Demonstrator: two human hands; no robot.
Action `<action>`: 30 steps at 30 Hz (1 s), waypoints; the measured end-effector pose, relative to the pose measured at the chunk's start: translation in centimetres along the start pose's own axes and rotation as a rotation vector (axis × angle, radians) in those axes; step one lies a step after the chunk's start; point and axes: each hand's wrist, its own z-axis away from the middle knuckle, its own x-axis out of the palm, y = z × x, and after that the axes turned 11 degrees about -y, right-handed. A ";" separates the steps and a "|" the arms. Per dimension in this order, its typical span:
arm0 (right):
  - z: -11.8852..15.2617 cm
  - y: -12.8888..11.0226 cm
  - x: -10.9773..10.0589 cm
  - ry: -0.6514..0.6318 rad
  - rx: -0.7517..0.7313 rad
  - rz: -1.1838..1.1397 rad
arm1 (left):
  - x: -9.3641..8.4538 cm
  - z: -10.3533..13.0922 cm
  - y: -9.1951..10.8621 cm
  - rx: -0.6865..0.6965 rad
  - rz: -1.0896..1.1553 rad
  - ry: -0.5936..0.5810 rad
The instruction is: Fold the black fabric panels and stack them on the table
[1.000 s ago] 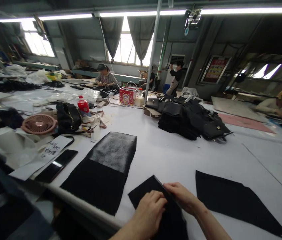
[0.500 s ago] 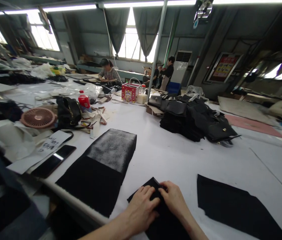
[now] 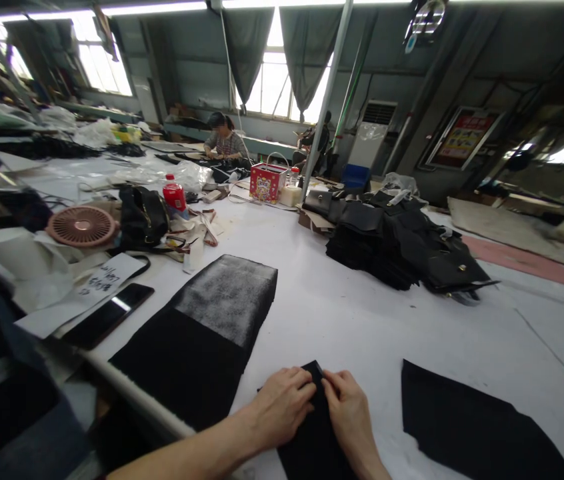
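Note:
A black fabric piece (image 3: 312, 448) lies on the white table under both my hands, its far corner poking out between them. My left hand (image 3: 285, 403) is closed over the piece's left side, with curled fingers pressed on it near that corner. At the right edge, my right hand (image 3: 351, 410) pinches the material between thumb and fingers, and the edge looks turned over there. To the left rests a stack of black pieces (image 3: 187, 363), its far part greyish and speckled (image 3: 232, 293). Another flat black piece (image 3: 477, 420) lies apart on the right.
Black bags (image 3: 397, 233) are heaped at the back right. On the left are a phone (image 3: 109, 315), a paper with writing (image 3: 87, 290), a pink fan (image 3: 82, 225) and a red bottle (image 3: 174, 193). A co-worker (image 3: 225, 140) sits beyond the red box (image 3: 265, 181).
Both hands remain on the black piece; my right hand has slid slightly down its edge and my left fingers have bunched closer together. The view has shifted slightly; a standing person at the back is less visible.

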 end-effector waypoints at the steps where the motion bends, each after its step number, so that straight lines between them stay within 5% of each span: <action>1: 0.4 0.2 0.8 0.060 -0.018 0.028 | 0.2 -0.3 0.0 -0.027 -0.015 0.004; 7: 1.6 0.9 3.6 0.366 -0.278 0.362 | 1.4 -1.5 0.0 -0.086 -0.044 0.019; 16: 1.6 0.5 3.8 0.449 -0.426 0.636 | 2.5 -1.6 -0.6 -0.119 -0.028 0.091; 30: 1.3 0.5 3.8 0.438 -0.485 0.670 | 3.1 -1.7 -0.9 -0.134 0.015 0.130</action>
